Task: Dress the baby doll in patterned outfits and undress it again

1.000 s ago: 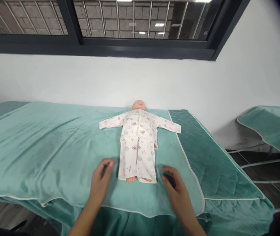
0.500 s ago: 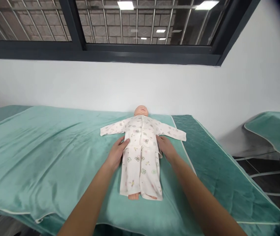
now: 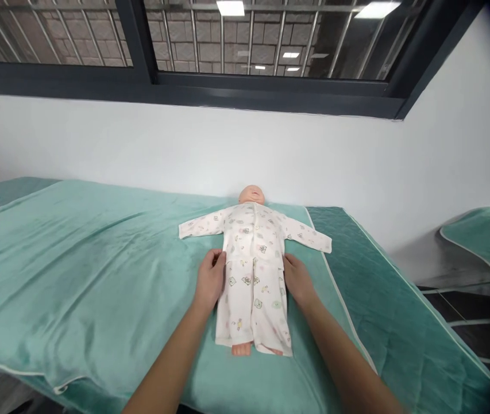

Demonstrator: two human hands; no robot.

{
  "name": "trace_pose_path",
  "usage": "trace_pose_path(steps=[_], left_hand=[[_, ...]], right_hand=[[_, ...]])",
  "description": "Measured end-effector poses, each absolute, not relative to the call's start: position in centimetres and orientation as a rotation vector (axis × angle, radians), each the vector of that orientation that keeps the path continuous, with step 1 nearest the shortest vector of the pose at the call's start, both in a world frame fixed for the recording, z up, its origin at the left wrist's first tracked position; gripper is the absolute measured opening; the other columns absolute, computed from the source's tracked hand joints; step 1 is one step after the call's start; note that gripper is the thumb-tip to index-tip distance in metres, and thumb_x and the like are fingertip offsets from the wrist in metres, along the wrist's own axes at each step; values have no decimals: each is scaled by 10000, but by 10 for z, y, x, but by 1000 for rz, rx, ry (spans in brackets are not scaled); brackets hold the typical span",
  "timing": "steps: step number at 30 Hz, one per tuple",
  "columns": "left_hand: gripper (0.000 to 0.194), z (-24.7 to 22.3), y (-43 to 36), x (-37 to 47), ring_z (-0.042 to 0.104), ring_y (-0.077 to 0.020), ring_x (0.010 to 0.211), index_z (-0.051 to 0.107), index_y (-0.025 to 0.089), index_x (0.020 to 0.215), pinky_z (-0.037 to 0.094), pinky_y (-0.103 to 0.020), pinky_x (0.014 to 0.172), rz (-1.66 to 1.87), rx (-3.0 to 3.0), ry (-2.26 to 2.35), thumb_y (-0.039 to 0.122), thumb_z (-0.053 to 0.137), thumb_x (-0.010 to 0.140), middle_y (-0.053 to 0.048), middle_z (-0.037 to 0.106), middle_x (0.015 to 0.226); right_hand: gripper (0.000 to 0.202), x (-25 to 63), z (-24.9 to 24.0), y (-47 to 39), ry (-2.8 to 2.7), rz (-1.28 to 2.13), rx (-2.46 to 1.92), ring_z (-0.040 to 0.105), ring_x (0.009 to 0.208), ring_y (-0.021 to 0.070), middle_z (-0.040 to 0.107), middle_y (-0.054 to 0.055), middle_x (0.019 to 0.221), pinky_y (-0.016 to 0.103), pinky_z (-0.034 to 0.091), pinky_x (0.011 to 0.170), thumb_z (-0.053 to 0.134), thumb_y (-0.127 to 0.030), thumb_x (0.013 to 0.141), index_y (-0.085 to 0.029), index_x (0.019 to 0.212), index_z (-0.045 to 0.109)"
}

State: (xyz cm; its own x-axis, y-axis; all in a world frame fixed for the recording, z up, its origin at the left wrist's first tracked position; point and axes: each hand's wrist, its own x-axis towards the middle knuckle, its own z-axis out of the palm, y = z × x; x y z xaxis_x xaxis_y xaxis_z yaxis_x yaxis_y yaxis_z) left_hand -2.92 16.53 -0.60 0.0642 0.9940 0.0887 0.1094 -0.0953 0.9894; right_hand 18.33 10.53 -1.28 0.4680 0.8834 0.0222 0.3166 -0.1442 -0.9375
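Observation:
A baby doll lies on its back, head toward the wall, in a white printed long-sleeved shirt and matching trousers. The sleeves spread out to both sides, and toes show below one trouser leg. My left hand is closed at the left end of the shirt's hem, thumb against the cloth at the waist. On the opposite side my right hand has its fingers curled in at the hem's right end. The fingertips of both hands are partly hidden by the clothing.
A light green sheet with some wrinkles covers the bed under the doll. Darker quilted bedding shows at the right. The white wall and a dark window frame stand behind. Another green cover hangs at far right.
Both hands have slid down the doll's sides, from the shirt's lower body to about its hem. My left fingers are more curled. The view has shifted slightly.

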Motion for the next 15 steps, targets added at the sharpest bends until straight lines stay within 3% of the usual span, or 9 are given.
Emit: trace_pose_path(steps=[4, 8, 12, 15], left_hand=[[263, -7, 144, -42, 576, -172, 764, 622, 199, 850, 435, -282, 712, 1112, 1572, 1316, 426, 502, 904, 0, 655, 798], [258, -12, 111, -81, 621, -191, 837, 626, 210, 932, 478, -306, 783, 1072, 1622, 1386, 419, 476, 917, -21, 679, 890], [266, -34, 68, -181, 619, -215, 988, 629, 222, 1046, 478, -346, 911, 1112, 1882, 1689, 384, 455, 928, -54, 677, 1046], [296, -56, 31, -290, 572, -279, 1135, 646, 190, 1089, 419, -437, 1021, 929, 2244, 2186, 319, 467, 892, -108, 656, 1171]], right_hand=[[330, 181, -11, 66, -885, 1060, -1587, 663, 758, 231, 726, 51, 858, 324, 507, 644, 529, -438, 836, -179, 970, 684], [429, 199, -10, 12, -663, 1179, -1600, 702, 715, 229, 735, 58, 866, 341, 583, 674, 686, -454, 745, -197, 1087, 661], [528, 229, -40, -37, -597, 1137, -1529, 714, 787, 280, 736, 96, 983, 364, 619, 637, 763, -510, 673, -239, 1120, 683], [445, 242, -71, -50, -617, 1055, -1515, 712, 713, 301, 743, 89, 916, 392, 629, 581, 784, -496, 640, -288, 1030, 727]])
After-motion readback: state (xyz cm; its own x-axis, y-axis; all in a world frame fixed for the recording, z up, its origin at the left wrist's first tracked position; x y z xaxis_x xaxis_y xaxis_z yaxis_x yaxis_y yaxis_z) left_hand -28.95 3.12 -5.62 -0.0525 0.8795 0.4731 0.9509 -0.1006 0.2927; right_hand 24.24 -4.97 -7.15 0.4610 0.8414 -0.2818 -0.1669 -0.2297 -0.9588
